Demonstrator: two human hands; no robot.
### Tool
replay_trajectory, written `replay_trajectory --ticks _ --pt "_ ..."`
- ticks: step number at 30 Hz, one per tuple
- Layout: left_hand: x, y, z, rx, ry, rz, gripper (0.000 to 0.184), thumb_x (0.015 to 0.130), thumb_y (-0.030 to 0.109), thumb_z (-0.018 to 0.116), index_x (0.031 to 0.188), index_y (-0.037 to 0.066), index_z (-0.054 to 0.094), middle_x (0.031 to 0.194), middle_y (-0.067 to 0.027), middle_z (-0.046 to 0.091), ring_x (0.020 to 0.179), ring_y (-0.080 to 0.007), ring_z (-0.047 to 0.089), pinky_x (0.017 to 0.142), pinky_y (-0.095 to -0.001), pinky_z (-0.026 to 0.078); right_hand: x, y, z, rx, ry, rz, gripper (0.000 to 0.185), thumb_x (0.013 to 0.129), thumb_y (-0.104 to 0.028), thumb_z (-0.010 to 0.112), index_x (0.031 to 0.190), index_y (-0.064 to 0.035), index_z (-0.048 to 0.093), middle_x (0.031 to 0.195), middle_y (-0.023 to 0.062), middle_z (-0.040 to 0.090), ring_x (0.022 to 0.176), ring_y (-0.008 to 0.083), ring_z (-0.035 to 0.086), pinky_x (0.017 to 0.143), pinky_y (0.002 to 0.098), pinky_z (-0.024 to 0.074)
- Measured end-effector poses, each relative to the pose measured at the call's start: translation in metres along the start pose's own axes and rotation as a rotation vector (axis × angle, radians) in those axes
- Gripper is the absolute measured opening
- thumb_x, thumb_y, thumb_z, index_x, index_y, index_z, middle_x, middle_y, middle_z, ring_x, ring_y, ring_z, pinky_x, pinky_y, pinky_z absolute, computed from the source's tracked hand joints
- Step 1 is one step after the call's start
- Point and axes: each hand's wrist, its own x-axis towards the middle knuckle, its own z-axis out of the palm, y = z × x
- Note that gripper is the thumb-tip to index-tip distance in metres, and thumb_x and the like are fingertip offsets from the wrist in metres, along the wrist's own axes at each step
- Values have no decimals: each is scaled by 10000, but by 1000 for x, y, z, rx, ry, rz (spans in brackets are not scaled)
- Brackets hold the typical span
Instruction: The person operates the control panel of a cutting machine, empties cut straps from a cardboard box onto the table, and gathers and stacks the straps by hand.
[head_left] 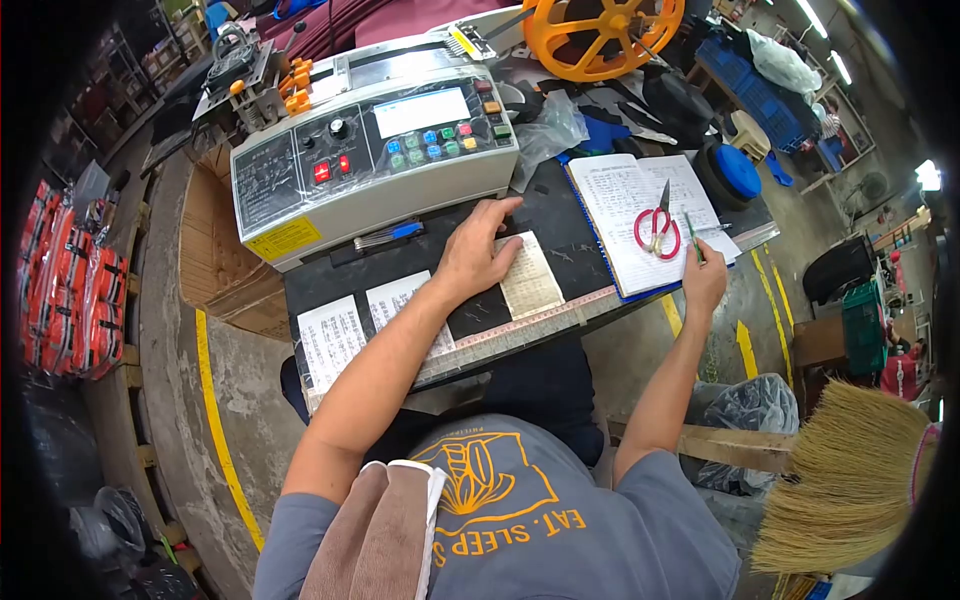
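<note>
My left hand [478, 250] rests on the black table, fingers spread, its thumb at the edge of a small written paper [532, 278]. My right hand [704, 274] pinches a green pen [692, 236] over the right page of an open notebook [620, 215]. Red-handled scissors [657, 235] lie on that notebook, just left of the pen. Two more written sheets, one at the left [333, 345] and one beside it [398, 298], lie partly near or under my left forearm. A measuring tape [530, 322] runs along the table's front edge.
A control machine [375, 150] with coloured buttons stands behind my left hand. A blue-capped tool [390, 236] lies before it. An orange wheel [603, 38] is at the back. Right of the notebook is a blue round object [738, 172]. A straw broom [850, 480] is at the lower right.
</note>
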Motion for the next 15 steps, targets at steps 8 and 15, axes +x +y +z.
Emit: replay_trajectory --ticks 8,15 --pt "1 6 -1 21 -25 -15 526 946 98 809 1448 58 654 1226 -172 706 1072 -332 737 881 -425 611 -2 4 2 9 7 -17 367 1007 -382 796 1236 -102 851 1094 119 778 1036 329 735 951 465 569" --pt "1 -5 -1 76 -50 41 505 954 102 813 1439 60 678 1176 -166 733 1086 -324 733 880 -432 615 48 10 -2 -76 -50 145 485 1082 -495 654 1323 -105 812 1213 172 812 1140 388 757 978 519 577"
